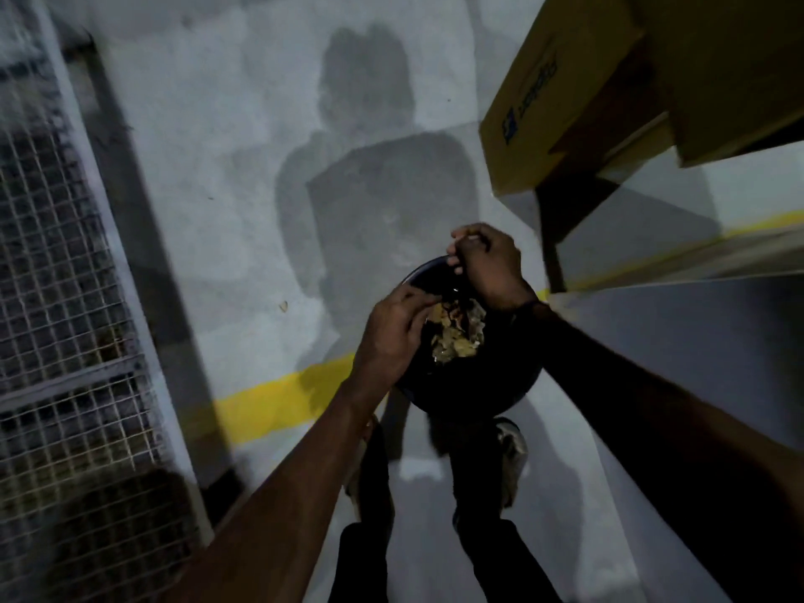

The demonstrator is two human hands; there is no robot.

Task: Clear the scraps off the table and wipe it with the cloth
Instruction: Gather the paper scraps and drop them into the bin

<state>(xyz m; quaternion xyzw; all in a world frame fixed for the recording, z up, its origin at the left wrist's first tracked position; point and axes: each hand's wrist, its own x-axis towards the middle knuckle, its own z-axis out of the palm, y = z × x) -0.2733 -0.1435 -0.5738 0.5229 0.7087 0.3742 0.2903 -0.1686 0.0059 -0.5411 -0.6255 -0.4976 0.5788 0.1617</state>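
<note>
A dark round bowl or bin (500, 387) hangs in front of me above the floor, with a heap of pale dry scraps (459, 337) inside it. My left hand (391, 337) grips the bowl's left rim, fingers curled over the edge near the scraps. My right hand (489, 265) holds the far rim, fingers curled, with a small pale thing pinched at the fingertips. The table and the cloth are out of view.
A wire mesh gate (65, 298) stands on the left. Yellow cardboard boxes (587, 89) sit on a ledge at the upper right. A yellow line (269, 402) crosses the grey floor. My feet (511, 454) are below the bowl. A small scrap (283, 305) lies on the floor.
</note>
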